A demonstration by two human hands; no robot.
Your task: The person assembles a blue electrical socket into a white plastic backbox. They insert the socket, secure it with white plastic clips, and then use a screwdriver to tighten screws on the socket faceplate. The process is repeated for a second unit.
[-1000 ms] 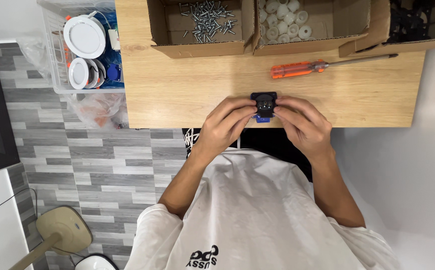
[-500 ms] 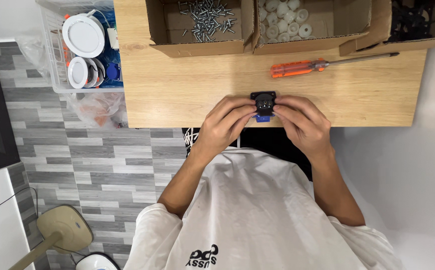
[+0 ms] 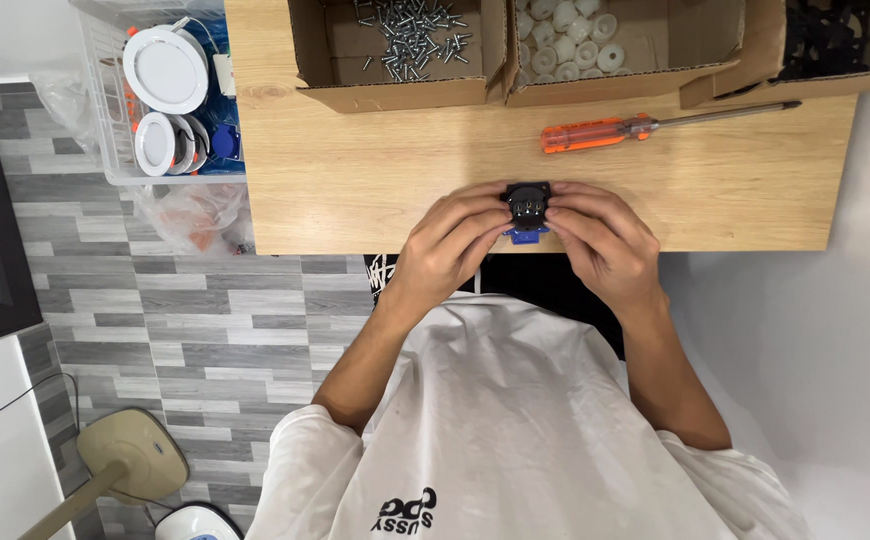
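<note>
A small black socket part point(image 3: 529, 203) with a blue piece under it sits between both hands, just above the near edge of the wooden table point(image 3: 375, 180). My left hand point(image 3: 452, 245) grips its left side with the fingertips. My right hand point(image 3: 602, 240) pinches its right side. An orange-handled screwdriver point(image 3: 615, 129) lies on the table beyond the hands, its shaft pointing right.
Three open cardboard boxes stand at the table's far edge: one with screws point(image 3: 405, 35), one with white round parts point(image 3: 580, 40), one with black parts point(image 3: 835, 35). A clear bin point(image 3: 170, 100) of round white lamps stands to the left above a plastic bag point(image 3: 190, 215).
</note>
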